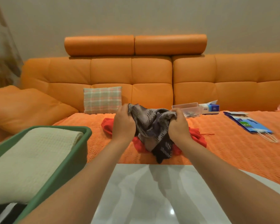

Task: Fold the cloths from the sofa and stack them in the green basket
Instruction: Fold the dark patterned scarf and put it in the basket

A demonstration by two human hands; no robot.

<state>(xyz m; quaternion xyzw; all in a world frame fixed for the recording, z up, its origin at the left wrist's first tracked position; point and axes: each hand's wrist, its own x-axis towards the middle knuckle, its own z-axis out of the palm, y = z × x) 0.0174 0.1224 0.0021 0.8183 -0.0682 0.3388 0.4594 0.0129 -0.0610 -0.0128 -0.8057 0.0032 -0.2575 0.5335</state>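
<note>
Far left, green basket point(58, 127) at the bench point(144, 191) edge; folded cream cloth point(31, 159) lies inside, something dark beneath its near end. Behind, plaid pillow point(102, 100) leans on the sofa point(152, 75) back. Centre: left hand point(124, 125) grips one top corner of a grey patterned cloth point(152, 126), fingers point(126, 109) curled round the bunched fabric. Right hand point(179, 126) grips the other corner likewise. The cloth hangs crumpled between them, above the sofa seat, its tail over a red cloth point(198, 138) spread on the seat. Right: clear box point(187, 109), tissue box point(211, 108), blue bag point(249, 125) lying flat.
</note>
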